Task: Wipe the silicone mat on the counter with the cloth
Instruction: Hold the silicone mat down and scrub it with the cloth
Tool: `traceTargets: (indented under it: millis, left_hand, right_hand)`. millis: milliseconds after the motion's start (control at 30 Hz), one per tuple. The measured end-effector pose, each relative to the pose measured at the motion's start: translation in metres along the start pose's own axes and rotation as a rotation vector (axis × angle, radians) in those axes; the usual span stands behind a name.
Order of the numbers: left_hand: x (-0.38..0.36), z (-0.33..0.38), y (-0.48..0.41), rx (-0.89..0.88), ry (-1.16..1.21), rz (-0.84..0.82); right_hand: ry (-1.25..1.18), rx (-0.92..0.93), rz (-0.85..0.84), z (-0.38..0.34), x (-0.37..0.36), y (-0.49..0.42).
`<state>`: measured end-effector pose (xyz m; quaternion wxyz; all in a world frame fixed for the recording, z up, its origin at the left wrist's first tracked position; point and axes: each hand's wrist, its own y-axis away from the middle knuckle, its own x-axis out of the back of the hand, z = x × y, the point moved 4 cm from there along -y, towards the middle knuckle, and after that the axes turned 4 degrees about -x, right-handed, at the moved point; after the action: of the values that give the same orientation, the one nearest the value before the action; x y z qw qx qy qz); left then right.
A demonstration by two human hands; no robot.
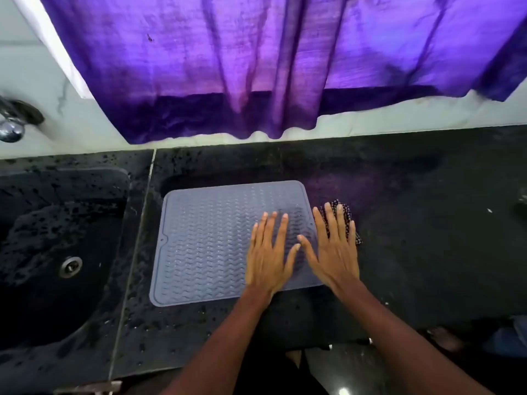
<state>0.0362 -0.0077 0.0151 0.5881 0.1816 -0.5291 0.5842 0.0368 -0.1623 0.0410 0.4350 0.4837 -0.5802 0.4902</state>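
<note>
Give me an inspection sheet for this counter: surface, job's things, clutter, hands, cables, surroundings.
Surface: black counter, speckled with droplets near the sink.
Job's things: grey silicone mat lying flat; patterned cloth beside the mat's right edge, under the right hand's fingers.
Clutter: nothing seen.
Hands: left hand flat, open, on the mat; right hand open, spread, over the mat's edge and the cloth.
Cables: nothing seen.
Surroundings: black sink at left, tap above it, purple curtain behind.
</note>
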Motion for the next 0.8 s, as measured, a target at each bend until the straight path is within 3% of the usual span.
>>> traceTargets:
  millis: [267, 400, 633, 800]
  left_hand:
    - [-0.048, 0.050, -0.025, 0.114, 0.223, -0.116]
    - [-0.066, 0.065, -0.037, 0.282, 0.416, -0.152]
    - [-0.085, 0.077, -0.064, 0.484, 0.490, -0.180]
    - [-0.082, 0.073, -0.073, 0.565, 0.562, -0.138]
  right_hand:
    - [-0.142, -0.163, -0.013, 0.058, -0.011, -0.023]
    - [-0.306, -0.280, -0.008, 0.084, -0.012, -0.031]
    - [-0.606, -0.420, -0.230, 0.104, -0.026, -0.055]
    - [-0.654, -0.388, -0.257, 0.102, -0.030, -0.060]
